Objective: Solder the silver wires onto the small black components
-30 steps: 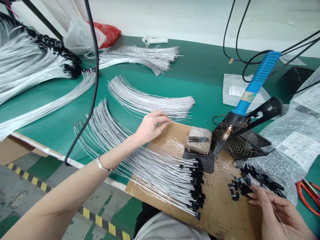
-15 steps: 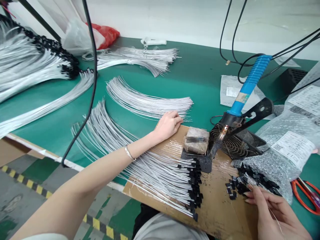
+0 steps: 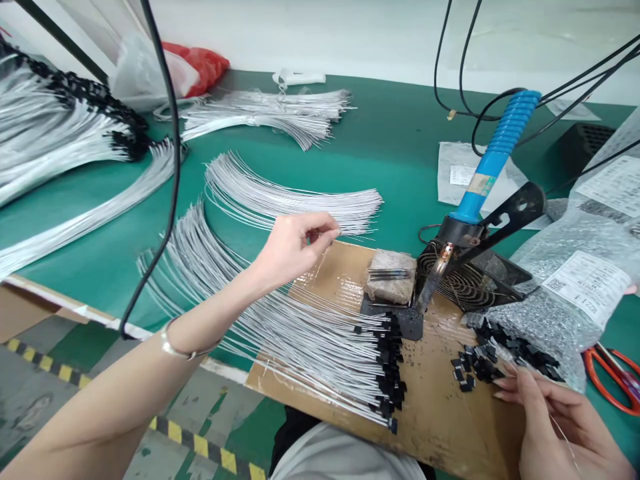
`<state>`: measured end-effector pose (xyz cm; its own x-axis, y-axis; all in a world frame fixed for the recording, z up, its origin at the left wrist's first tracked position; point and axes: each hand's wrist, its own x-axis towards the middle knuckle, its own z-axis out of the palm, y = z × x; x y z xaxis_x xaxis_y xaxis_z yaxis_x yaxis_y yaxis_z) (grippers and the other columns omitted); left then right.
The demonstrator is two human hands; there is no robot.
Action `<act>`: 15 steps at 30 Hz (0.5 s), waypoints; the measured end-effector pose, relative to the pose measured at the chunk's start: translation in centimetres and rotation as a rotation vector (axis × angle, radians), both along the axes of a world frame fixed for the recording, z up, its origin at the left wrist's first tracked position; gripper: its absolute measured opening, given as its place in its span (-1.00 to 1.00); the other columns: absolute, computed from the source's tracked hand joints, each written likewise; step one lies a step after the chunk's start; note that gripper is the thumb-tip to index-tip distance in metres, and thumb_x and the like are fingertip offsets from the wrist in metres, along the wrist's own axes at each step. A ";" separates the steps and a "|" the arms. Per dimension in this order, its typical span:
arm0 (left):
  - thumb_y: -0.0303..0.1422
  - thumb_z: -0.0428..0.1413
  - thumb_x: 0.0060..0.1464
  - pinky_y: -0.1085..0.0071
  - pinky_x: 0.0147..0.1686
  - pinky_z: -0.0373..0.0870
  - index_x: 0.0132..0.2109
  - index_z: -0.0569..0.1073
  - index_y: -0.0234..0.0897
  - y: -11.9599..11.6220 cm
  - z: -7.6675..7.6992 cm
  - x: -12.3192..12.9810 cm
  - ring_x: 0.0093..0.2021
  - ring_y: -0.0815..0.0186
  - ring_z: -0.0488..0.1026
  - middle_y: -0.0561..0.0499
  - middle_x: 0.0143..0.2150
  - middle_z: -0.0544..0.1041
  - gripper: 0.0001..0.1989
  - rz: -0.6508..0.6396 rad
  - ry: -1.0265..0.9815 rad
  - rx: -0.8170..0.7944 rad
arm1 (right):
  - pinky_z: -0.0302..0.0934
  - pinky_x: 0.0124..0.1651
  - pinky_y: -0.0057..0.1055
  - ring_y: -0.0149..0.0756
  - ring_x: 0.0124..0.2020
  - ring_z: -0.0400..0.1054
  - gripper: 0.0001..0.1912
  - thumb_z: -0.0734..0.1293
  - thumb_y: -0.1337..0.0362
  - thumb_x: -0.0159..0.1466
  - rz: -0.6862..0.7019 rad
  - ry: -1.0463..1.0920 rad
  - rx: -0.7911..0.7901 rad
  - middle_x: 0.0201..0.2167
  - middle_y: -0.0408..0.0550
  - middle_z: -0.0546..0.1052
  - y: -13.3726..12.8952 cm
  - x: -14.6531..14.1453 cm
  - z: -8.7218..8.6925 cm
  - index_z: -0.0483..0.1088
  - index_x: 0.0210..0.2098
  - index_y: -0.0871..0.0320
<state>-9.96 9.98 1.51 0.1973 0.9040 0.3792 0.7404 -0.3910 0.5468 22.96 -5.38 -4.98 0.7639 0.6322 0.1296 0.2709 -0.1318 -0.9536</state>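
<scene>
My left hand (image 3: 295, 247) is pinched at the near edge of a fanned bundle of loose white wires (image 3: 295, 200). Whatever is between its fingertips is too small to make out. Below that forearm lie many white wires (image 3: 310, 340) with black connectors (image 3: 393, 367) on their right ends. At the lower right, my right hand (image 3: 565, 420) has its fingers closed on a thin silvery solder wire (image 3: 564, 441), which trails across the palm. Its fingertips are beside a pile of small black connectors (image 3: 480, 363). A blue-handled soldering iron (image 3: 500, 157) rests tilted in its stand (image 3: 455, 267).
A tip-cleaning sponge (image 3: 391, 280) sits on the stand's base, over brown cardboard (image 3: 440, 427). Bubble-wrap bags (image 3: 560, 287) and red-handled scissors (image 3: 607, 380) are at right. More wire bundles (image 3: 270, 113) lie behind. A black cable (image 3: 167, 133) hangs at left.
My left hand has lifted slightly and drawn back left from the right ends of the loose wires, its fingers now pinched. My right hand has barely moved. The view has shifted a little.
</scene>
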 end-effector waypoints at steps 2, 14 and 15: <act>-0.36 0.17 0.18 0.42 -0.57 0.17 -0.39 0.57 -0.26 -1.7 1.7 -0.4 -0.60 0.38 0.26 0.10 -0.62 0.43 -0.81 -0.089 0.011 -0.119 | 0.38 -0.38 -0.36 -0.33 -0.54 0.45 -0.58 0.63 -0.02 0.06 0.008 0.049 0.044 -0.45 -0.08 0.58 -0.1 -0.2 0.3 0.48 -0.36 0.13; -0.34 0.19 0.15 0.47 -0.66 0.00 -0.46 0.51 -0.25 -7.4 1.3 3.4 -0.60 0.43 0.11 0.10 -0.62 0.33 -0.78 -0.446 -0.398 -0.948 | 0.06 -0.55 -0.51 -0.46 -0.62 0.23 -0.60 0.35 -0.02 0.41 0.755 0.429 -0.211 -0.58 -0.20 0.38 -2.1 -6.4 2.9 0.50 -0.37 0.17; -0.35 0.18 0.16 0.47 -0.66 0.00 -0.46 0.50 -0.24 -7.6 1.1 3.7 -0.60 0.43 0.10 0.11 -0.63 0.31 -0.78 -0.435 -0.399 -0.924 | 0.02 -0.56 -0.51 -0.48 -0.63 0.19 -0.59 0.34 -0.03 0.41 0.830 0.441 -0.238 -0.59 -0.23 0.34 -1.8 -6.9 3.0 0.48 -0.38 0.17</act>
